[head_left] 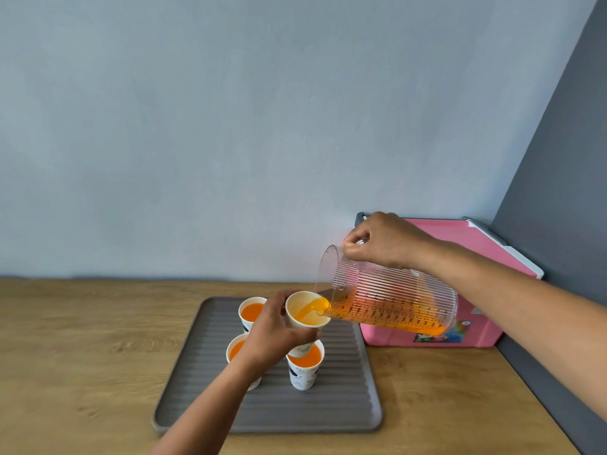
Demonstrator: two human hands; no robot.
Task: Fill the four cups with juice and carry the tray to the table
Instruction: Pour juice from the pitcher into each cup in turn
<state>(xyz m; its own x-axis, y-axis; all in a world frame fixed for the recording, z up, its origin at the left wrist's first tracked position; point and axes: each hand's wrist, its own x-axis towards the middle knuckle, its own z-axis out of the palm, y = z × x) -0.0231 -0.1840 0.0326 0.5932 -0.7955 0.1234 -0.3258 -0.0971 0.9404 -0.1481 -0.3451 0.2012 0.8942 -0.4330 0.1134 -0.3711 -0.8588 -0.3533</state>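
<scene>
Here, right hand tipping pitcher, left hand gripping raised cup.

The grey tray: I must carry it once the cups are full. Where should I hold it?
Probably by the raised rim of the tray at its left and right edges, one hand from each side: it is flat and wide, and open cups of juice stand on it.

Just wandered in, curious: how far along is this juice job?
Done: the far cup, near-left cup and near-right cup on the tray hold juice. In hand: the left hand holds the fourth cup while the right hand pours from the pitcher. Left: set it down, carry the tray.
</scene>
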